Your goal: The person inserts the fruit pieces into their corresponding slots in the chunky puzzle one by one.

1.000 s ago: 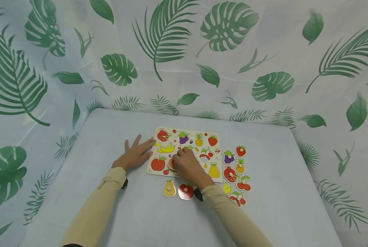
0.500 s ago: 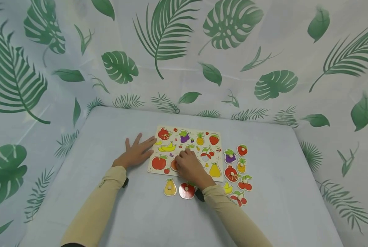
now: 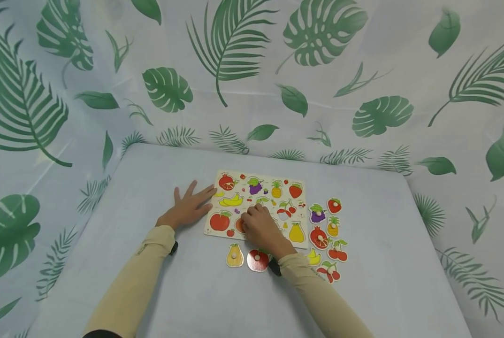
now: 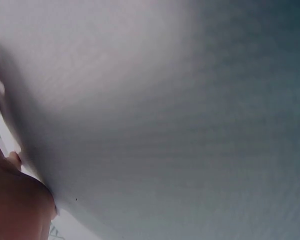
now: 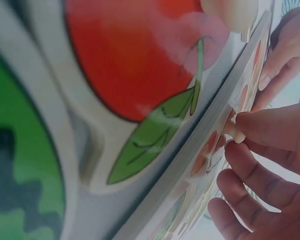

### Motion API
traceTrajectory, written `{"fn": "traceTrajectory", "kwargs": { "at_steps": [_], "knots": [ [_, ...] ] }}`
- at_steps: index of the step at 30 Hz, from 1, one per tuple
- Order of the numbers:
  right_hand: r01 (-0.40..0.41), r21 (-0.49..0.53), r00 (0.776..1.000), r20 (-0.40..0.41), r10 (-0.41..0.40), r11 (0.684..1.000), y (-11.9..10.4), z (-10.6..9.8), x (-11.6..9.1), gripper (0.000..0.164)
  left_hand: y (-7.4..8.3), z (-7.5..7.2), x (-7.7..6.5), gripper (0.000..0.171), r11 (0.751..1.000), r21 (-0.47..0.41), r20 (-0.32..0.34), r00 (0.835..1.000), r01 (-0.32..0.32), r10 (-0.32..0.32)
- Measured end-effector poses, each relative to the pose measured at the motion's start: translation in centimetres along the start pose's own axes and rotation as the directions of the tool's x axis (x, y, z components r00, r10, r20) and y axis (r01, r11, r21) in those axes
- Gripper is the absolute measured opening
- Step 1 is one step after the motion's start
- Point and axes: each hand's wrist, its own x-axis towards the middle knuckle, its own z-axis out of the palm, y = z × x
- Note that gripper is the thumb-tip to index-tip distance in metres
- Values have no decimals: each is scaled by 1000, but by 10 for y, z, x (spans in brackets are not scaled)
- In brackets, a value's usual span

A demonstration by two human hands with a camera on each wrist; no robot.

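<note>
Mostly hidden beneath a person's right hand [image 3: 261, 229], a round orange-red piece [image 3: 239, 226] is at the lower part of a pale puzzle board [image 3: 270, 181], left of its middle. The right wrist camera shows the thumb [image 5: 272, 125] and a finger [image 5: 255, 165] pinching a small knob [image 5: 235, 132] there, the other fingers loosely bent. Whether the piece sits in a recess cannot be told.

The left hand [image 3: 187, 208] is spread wide, palm down, its fingertips at the board's left edge, holding nothing.

Around the covered piece, the board shows a red apple picture [image 3: 219, 222] just to its left and bananas [image 3: 231, 200] above.

Just below the board lie two loose knobbed pieces side by side, a yellow pear [image 3: 234, 257] and a shiny red fruit [image 3: 258, 264].

To the right is a loose cluster: strawberry [image 3: 334, 206], grapes [image 3: 317, 217], pineapple [image 3: 333, 230], pomegranate [image 3: 317, 240], cherries [image 3: 338, 254], bananas again, partly covered [image 3: 314, 257], and a red fruit with leaves [image 3: 334, 275] near the sleeve.

Both arms wear beige sleeves [image 3: 127, 277]. Underneath is a pale tabletop [image 3: 193, 300]; behind rises a white backdrop patterned with green leaves [image 3: 252, 105]. The left wrist camera shows mostly blurred pale surface.
</note>
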Motion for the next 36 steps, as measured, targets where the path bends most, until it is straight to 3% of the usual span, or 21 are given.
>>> {"fn": "traceTrajectory", "kwargs": {
  "at_steps": [23,36],
  "knots": [
    [28,-9,999,-40,-28,1000,-2,-2,-4,10,-2,4,3,65,1000,-13,23,1000,15,-15],
    [-15,20,997,-75,16,1000,-5,-27,-35,30,-1,0,2,66,1000,-23,33,999,15,-14]
  ]
}}
